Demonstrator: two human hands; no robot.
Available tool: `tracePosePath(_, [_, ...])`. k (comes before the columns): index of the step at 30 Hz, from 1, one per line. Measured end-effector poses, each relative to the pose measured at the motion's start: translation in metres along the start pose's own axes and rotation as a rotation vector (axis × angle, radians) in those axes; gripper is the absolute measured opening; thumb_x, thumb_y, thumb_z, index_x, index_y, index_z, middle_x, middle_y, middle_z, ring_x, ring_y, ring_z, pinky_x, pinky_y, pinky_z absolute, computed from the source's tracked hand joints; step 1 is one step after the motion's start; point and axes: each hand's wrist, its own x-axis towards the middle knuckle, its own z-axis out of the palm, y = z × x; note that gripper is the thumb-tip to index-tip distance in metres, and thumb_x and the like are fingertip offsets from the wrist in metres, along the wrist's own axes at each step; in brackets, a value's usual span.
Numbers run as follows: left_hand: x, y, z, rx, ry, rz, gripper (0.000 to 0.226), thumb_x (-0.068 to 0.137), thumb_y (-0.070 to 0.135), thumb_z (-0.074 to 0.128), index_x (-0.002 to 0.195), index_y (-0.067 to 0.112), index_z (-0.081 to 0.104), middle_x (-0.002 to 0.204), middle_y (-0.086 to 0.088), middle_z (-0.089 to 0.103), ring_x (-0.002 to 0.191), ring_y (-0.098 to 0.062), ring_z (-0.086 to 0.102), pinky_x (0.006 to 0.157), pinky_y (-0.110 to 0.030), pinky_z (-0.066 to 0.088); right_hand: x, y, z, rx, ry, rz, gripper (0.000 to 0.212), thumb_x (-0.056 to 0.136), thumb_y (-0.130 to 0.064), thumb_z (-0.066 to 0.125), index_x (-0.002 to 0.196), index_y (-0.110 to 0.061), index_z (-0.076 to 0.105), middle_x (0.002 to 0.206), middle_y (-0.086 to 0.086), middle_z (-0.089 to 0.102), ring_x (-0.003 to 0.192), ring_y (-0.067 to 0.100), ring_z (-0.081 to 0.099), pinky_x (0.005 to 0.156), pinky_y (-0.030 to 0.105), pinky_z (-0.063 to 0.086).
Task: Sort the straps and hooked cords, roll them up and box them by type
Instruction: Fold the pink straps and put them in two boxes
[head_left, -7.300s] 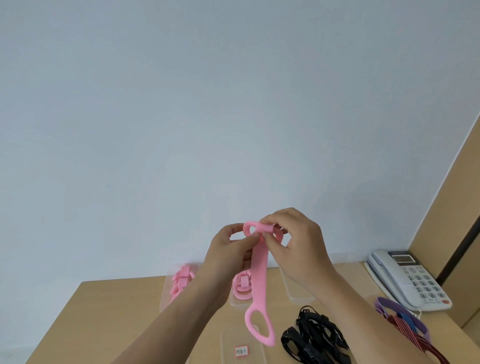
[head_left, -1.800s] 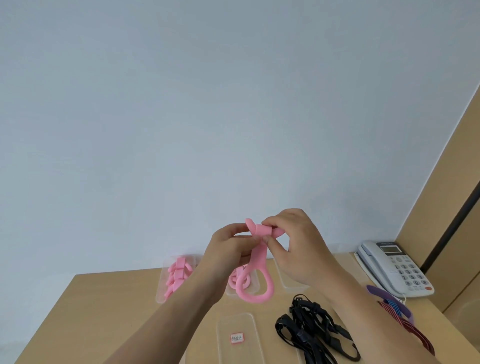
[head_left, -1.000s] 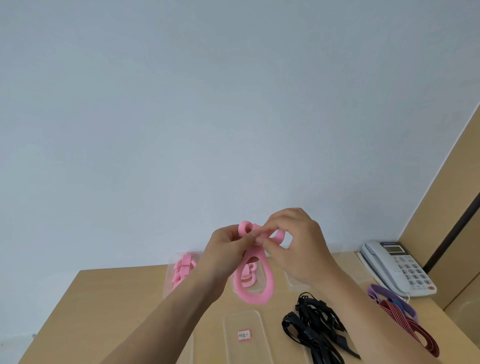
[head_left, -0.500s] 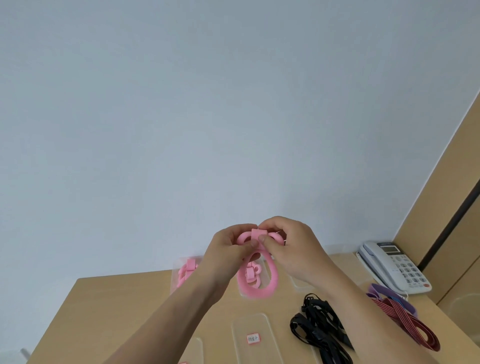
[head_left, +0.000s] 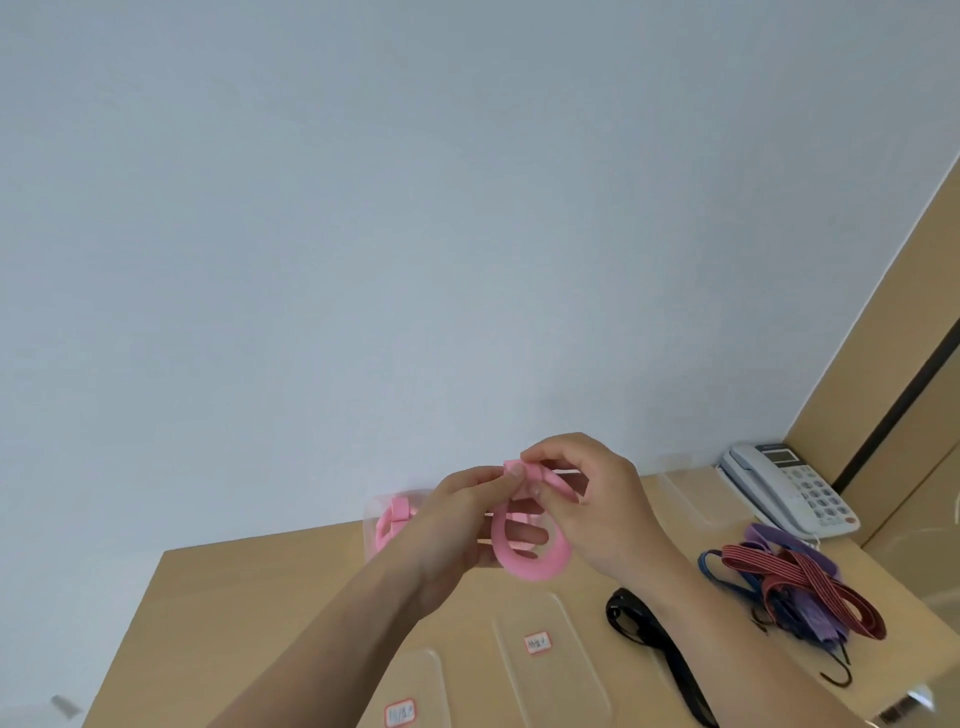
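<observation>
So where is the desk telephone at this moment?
The desk telephone sits at the table's far right corner against the wall, just behind the tangle of red striped and purple hooked cords.

Soft, even daylight fills the scene, and the pale wall (head_left: 415, 208) shades gently darker toward the top corners. Shadows on the worktop (head_left: 249, 613) are faint. The clear lids (head_left: 550, 654) near the bottom catch mild glare. Wide-angle distortion tilts the right wooden panel (head_left: 893, 332). The fingers (head_left: 514, 470) look slightly soft.
</observation>
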Motion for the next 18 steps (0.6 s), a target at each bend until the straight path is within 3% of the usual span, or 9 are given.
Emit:
tracePosePath(5, [0.017, -0.011, -0.003, -0.038, -0.014, -0.046, 0.028, 0.105, 0.024, 0.054, 0.118, 0.009, 0.073, 0.121, -0.015, 0.072, 0.094, -0.026, 0.069, 0.084, -0.037, 0.058, 0.003, 0.020, 0.002, 0.057, -0.012, 0.059, 0.021, 0.080, 0.000, 0.078, 0.088, -0.020, 0.073, 0.095, -0.012, 0.069, 0.091, 0.011, 0.070, 0.076, 0.026, 0.058])
tracePosePath(9, [0.039, -0.022, -0.007, -0.061, 0.028, -0.091, 0.022, 0.103, 0.012, 0.056, 0.119, 0.009, 0.072, 0.118, -0.015, 0.074, 0.094, -0.027, 0.072, 0.087, -0.041, 0.059, 0.019, 0.044, -0.004, 0.026, -0.141, 0.112, 0.018, 0.081, -0.004, 0.076, 0.087, -0.021, 0.071, 0.095, -0.010, 0.070, 0.094, 0.007, 0.070, 0.082, 0.030, 0.058])
tracePosePath(14, [0.071, -0.033, -0.006, -0.037, 0.061, -0.152, 0.022, 0.101, 0.010, 0.062, 0.121, 0.011, 0.070, 0.116, -0.012, 0.075, 0.098, -0.031, 0.073, 0.091, -0.044, 0.059, 0.046, 0.074, -0.012, 0.011, -0.301, 0.188, 0.023, 0.086, 0.001, 0.067, 0.089, -0.021, 0.062, 0.092, -0.004, 0.073, 0.087, 0.011, 0.071, 0.070, 0.023, 0.056])
tracePosePath(18, [0.099, -0.044, -0.004, -0.072, 0.120, -0.207, 0.023, 0.097, 0.007, 0.065, 0.119, 0.011, 0.071, 0.117, -0.014, 0.074, 0.099, -0.035, 0.072, 0.082, -0.038, 0.060, 0.060, 0.104, -0.012, 0.029, -0.293, 0.220, 0.021, 0.085, -0.003, 0.070, 0.092, -0.023, 0.067, 0.091, -0.006, 0.075, 0.088, 0.011, 0.072, 0.079, 0.034, 0.060])
